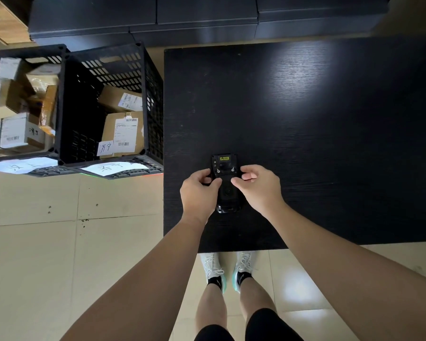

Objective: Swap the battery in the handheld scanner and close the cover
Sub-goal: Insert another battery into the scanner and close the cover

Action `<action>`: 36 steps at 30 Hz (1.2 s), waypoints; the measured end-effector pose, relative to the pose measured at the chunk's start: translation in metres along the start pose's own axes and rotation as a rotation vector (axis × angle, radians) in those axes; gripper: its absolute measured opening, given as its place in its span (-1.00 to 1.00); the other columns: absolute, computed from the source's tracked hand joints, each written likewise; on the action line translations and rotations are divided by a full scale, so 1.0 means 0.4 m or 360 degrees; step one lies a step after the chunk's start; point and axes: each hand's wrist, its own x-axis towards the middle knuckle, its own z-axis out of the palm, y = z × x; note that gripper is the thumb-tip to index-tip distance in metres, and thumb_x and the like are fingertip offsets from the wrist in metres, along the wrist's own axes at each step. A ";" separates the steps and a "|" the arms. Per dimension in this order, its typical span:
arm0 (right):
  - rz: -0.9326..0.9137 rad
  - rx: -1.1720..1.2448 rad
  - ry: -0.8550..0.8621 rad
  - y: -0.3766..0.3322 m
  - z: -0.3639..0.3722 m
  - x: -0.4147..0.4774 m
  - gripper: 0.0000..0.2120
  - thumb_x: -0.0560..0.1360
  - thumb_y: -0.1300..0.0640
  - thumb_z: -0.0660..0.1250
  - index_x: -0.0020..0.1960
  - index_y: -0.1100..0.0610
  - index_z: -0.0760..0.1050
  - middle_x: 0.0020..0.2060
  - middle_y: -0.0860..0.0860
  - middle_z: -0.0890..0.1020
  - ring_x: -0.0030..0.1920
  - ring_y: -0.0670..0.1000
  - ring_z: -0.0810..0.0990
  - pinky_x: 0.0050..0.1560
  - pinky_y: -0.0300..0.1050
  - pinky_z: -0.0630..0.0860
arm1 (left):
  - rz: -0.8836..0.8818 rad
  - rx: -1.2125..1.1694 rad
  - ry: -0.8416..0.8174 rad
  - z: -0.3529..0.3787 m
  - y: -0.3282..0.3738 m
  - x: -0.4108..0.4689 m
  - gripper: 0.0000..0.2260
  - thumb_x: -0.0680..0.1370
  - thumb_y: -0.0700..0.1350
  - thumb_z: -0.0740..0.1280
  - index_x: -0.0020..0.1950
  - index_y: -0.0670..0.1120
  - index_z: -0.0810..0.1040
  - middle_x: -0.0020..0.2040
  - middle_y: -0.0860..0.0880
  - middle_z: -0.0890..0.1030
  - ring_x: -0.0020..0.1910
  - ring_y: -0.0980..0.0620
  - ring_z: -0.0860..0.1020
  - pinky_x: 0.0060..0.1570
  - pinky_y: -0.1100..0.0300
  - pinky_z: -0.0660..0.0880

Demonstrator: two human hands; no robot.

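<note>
Both hands grip a black handheld scanner point(226, 183) lying back-up near the near edge of a dark table point(317, 119). The left hand point(198, 190) pinches its left side, the right hand point(261, 188) its right side. A black crate point(108, 104) of parcels stands far left.

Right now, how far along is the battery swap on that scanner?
Done: the scanner lies back-side up on the black table. In hand: the left hand and right hand grip its sides, thumbs on the back panel just below the two latches. Whether the battery has been changed I cannot tell; no spare battery is visible. Left: either opening the cover or confirming it is locked.
</note>
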 end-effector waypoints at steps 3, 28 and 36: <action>0.0014 0.0002 -0.0014 0.003 0.002 0.015 -0.63 0.40 0.03 0.53 0.17 0.06 0.61 -0.01 -0.05 0.70 -0.03 -0.10 0.66 0.04 -0.23 0.55 | -0.0014 0.0000 -0.0008 0.004 0.001 0.007 -0.63 0.43 -0.08 0.52 0.24 -0.04 0.64 -0.08 0.07 0.66 -0.05 0.05 0.66 0.10 0.03 0.62; -0.0498 -0.0210 -0.0444 0.039 -0.033 0.092 -0.71 0.42 0.04 0.51 0.10 -0.13 0.55 0.06 -0.08 0.52 -0.19 -0.06 0.61 -0.09 -0.19 0.59 | 0.0384 0.0220 -0.0481 -0.026 -0.022 0.089 -0.82 0.47 -0.23 0.49 -0.01 0.01 0.63 0.04 0.04 0.46 -0.22 0.05 0.48 -0.03 -0.02 0.63; -0.0653 -0.0263 -0.0397 0.054 -0.031 0.083 -0.70 0.45 0.05 0.49 0.16 -0.07 0.57 0.07 -0.04 0.51 -0.16 -0.08 0.61 -0.12 -0.27 0.59 | 0.0450 0.0215 -0.0414 -0.027 -0.025 0.079 -0.75 0.45 -0.22 0.50 0.04 0.08 0.66 0.00 0.14 0.48 -0.24 -0.02 0.56 -0.04 -0.03 0.65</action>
